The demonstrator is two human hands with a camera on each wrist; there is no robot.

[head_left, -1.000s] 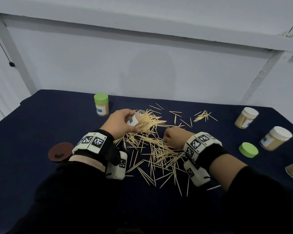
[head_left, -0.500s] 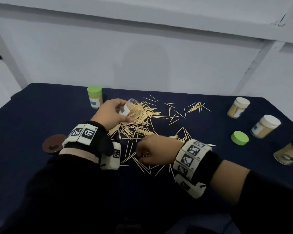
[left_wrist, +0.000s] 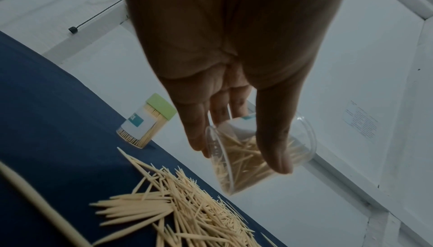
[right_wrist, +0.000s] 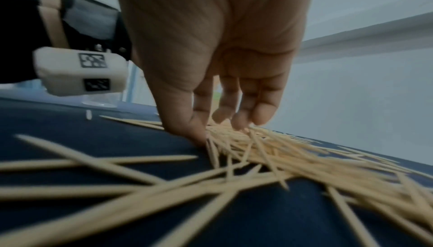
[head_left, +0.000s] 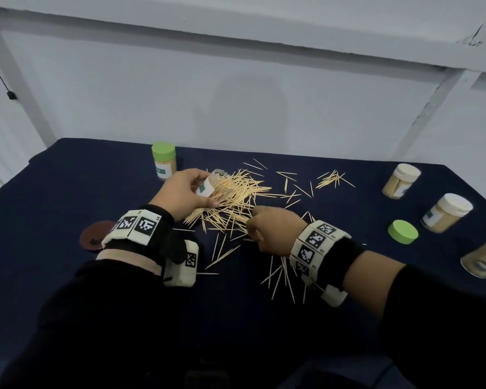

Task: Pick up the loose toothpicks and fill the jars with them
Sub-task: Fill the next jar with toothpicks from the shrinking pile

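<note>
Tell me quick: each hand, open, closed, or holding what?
Left hand: fingers curled round the clear jar, tipped and partly filled with toothpicks.
Right hand: fingers down on the loose toothpicks; a grasp cannot be told.

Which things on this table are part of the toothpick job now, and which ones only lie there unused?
In the job:
- open clear jar, tilted, held by the left hand
- loose toothpicks on the cloth
- right hand, fingers down in the pile

Lying about:
- green-lidded jar
- two white-lidded jars
- loose green lid
- brown lid
</note>
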